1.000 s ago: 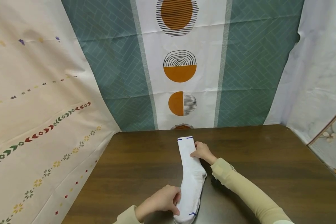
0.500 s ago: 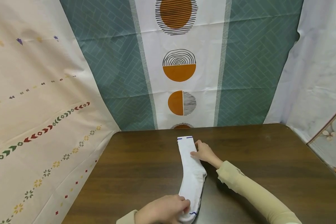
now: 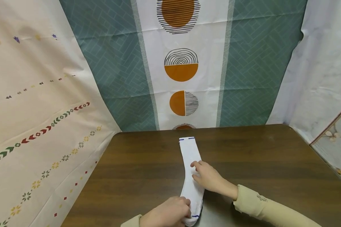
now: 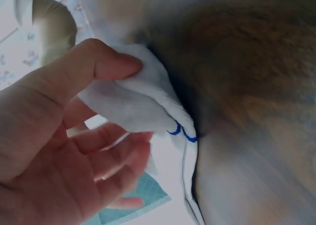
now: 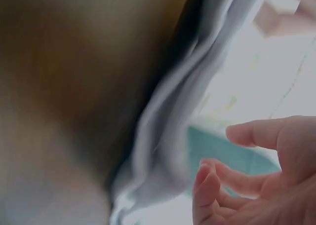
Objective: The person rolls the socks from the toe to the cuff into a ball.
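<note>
A white sock (image 3: 189, 154) with small blue marks lies lengthwise on the dark wooden table (image 3: 258, 157), cuff at the far end and toe near me. My left hand (image 3: 184, 211) grips the toe end. In the left wrist view the thumb (image 4: 106, 62) and curled fingers pinch the sock (image 4: 143, 104) by its blue stitching. My right hand (image 3: 197, 171) rests on the middle of the sock, its fingers fairly straight. The right wrist view is blurred: the sock (image 5: 173, 126) runs past relaxed, spread fingers (image 5: 256, 133) that hold nothing.
Patterned cloths hang round the table: a beige one (image 3: 39, 119) on the left, a teal and white one with orange circles (image 3: 182, 69) at the back, a pale one (image 3: 324, 78) on the right. Bare wood lies either side of the sock.
My right hand has slid along the sock from near the cuff to its middle, toward me. My left hand has closed further over the toe end.
</note>
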A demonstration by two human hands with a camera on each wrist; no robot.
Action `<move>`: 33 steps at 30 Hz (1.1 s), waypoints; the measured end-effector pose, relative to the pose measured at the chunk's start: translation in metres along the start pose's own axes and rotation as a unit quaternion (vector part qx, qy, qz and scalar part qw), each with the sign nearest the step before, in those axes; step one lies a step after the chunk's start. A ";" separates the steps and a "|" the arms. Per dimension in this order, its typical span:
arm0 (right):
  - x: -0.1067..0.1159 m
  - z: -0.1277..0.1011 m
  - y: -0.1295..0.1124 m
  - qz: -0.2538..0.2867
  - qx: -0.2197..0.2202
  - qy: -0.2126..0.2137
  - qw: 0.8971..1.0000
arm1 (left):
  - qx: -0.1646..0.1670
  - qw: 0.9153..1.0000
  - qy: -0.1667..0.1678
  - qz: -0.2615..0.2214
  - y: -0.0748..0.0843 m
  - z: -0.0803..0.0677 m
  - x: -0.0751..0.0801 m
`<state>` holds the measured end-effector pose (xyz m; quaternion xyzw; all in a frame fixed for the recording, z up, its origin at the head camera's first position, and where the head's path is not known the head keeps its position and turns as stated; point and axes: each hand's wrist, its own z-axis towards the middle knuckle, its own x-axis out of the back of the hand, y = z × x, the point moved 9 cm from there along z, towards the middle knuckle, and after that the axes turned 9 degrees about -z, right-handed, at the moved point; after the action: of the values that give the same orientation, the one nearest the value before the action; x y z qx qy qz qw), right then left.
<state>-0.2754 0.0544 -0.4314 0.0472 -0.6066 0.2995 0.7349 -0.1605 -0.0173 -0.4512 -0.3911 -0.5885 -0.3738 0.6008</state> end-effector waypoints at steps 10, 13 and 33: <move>0.001 -0.062 -0.069 -0.059 0.170 -0.044 0.983 | 0.031 0.991 -0.042 -0.121 -0.013 0.002 -0.006; 0.001 -0.073 -0.076 -0.090 0.197 -0.053 0.975 | -0.005 0.979 -0.069 -0.192 -0.016 0.007 -0.014; -0.011 -0.094 -0.129 -0.267 0.344 0.131 0.891 | -0.017 0.888 -0.189 -0.420 -0.033 0.014 -0.039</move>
<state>-0.1315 -0.0148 -0.4284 0.4173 -0.3289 0.2853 0.7977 -0.1973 -0.0182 -0.4895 -0.1806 -0.7936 -0.5203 0.2586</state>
